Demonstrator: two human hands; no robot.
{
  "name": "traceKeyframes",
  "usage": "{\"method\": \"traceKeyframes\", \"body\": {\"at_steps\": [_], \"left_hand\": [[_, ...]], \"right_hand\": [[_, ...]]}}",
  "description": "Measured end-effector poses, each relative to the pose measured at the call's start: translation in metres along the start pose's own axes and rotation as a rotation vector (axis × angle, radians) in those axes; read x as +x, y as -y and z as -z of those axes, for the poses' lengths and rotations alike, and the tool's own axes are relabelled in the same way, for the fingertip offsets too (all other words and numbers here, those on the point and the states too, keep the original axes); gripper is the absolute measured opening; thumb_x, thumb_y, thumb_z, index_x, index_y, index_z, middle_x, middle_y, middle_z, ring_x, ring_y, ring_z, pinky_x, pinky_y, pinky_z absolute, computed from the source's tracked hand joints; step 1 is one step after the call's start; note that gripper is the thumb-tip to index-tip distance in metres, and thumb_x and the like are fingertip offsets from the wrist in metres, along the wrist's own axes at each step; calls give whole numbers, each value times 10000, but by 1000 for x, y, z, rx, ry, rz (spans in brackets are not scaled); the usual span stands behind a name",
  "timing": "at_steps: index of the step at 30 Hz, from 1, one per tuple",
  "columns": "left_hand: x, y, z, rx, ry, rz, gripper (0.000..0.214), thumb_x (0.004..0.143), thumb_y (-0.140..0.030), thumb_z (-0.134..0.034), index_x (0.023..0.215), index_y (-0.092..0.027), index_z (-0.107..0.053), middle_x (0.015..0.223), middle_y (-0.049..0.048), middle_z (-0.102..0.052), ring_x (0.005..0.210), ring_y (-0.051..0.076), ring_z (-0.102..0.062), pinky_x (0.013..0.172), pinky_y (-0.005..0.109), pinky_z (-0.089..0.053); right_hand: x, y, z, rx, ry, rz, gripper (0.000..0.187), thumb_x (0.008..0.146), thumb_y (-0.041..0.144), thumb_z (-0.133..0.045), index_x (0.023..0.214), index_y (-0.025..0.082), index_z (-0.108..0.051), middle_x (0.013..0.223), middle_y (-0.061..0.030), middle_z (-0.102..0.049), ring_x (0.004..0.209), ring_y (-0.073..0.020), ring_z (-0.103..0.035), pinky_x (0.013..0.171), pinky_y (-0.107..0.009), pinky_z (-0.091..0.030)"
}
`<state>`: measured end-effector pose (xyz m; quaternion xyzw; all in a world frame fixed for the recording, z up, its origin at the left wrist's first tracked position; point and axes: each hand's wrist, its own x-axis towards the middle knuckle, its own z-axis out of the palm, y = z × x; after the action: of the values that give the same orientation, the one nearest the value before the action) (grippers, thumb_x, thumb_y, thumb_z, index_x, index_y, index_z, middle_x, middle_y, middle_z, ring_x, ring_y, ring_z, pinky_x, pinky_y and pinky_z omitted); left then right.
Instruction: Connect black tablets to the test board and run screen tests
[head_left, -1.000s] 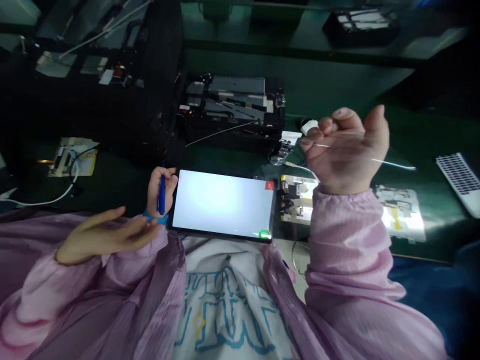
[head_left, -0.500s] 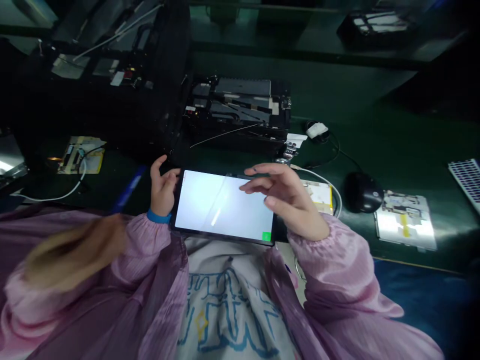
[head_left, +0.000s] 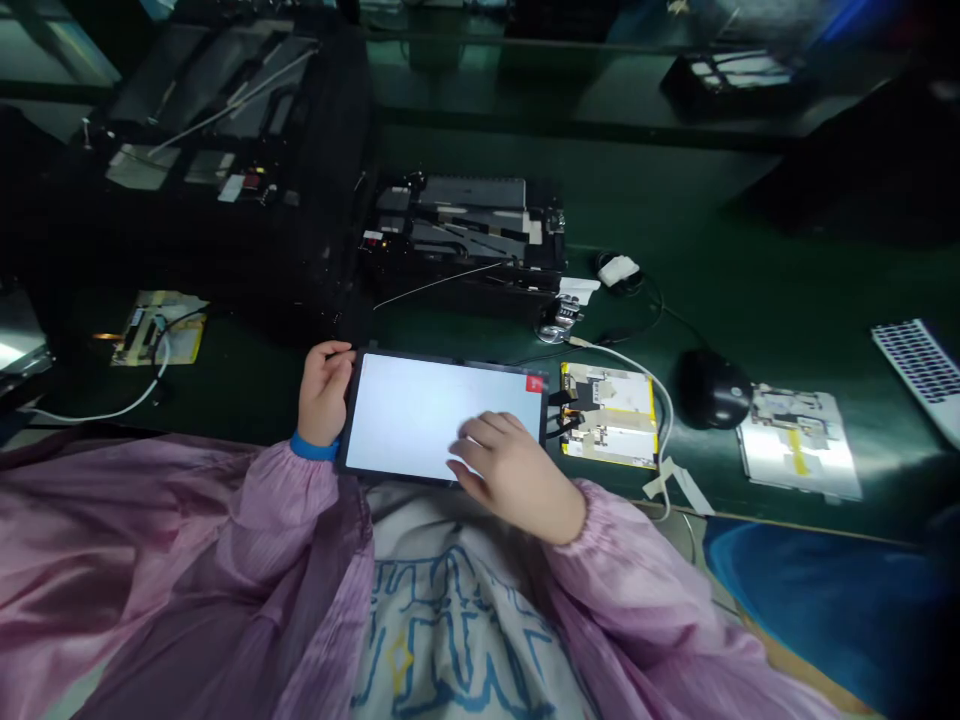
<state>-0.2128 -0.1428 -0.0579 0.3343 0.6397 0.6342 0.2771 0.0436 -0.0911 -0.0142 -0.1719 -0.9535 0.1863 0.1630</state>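
Observation:
A tablet (head_left: 420, 410) with a lit white screen lies at the near edge of the green table (head_left: 750, 290), right in front of me. My left hand (head_left: 324, 392), with a blue band at the wrist, is closed on the tablet's left edge. My right hand (head_left: 510, 470) rests on the lower right of the screen. Its fingers are bent, their tips touch the glass, and it holds nothing. A small red mark shows in the screen's top right corner.
Right of the tablet lies a yellow circuit board (head_left: 611, 415) with a white cable (head_left: 652, 385). Further right are a black mouse (head_left: 712, 388), a second board (head_left: 799, 455) and a keyboard corner (head_left: 919, 365). Behind the tablet stands a black opened device (head_left: 465, 235), with another board (head_left: 154, 325) far left.
My right hand came down from the air onto the screen. The blue pen left my left hand, which now grips the tablet's edge. Another hand at lower left is gone.

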Motion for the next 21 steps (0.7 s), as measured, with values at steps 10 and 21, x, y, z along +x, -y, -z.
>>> {"method": "traceKeyframes", "body": {"at_steps": [10,21], "left_hand": [[5,0,0,61,18,-79,348,782,-435,-694,996,-205,-545,825,36,-680,724,174,-661,670,291,-522],[5,1,0,23,61,-62,332,779,-377,-693,1006,-208,-519,822,28,-660,692,161,-642,634,276,-498]], "right_hand": [[-74,-40,13,-38,-171,-355,684,812,382,-621,1415,224,-339,1456,-192,-337,1377,-439,-262,1036,-692,-294],[-51,-13,13,-69,-137,-226,621,799,421,-662,1350,234,-447,1481,-164,-350,1418,-431,-206,1084,-722,-193]]}}
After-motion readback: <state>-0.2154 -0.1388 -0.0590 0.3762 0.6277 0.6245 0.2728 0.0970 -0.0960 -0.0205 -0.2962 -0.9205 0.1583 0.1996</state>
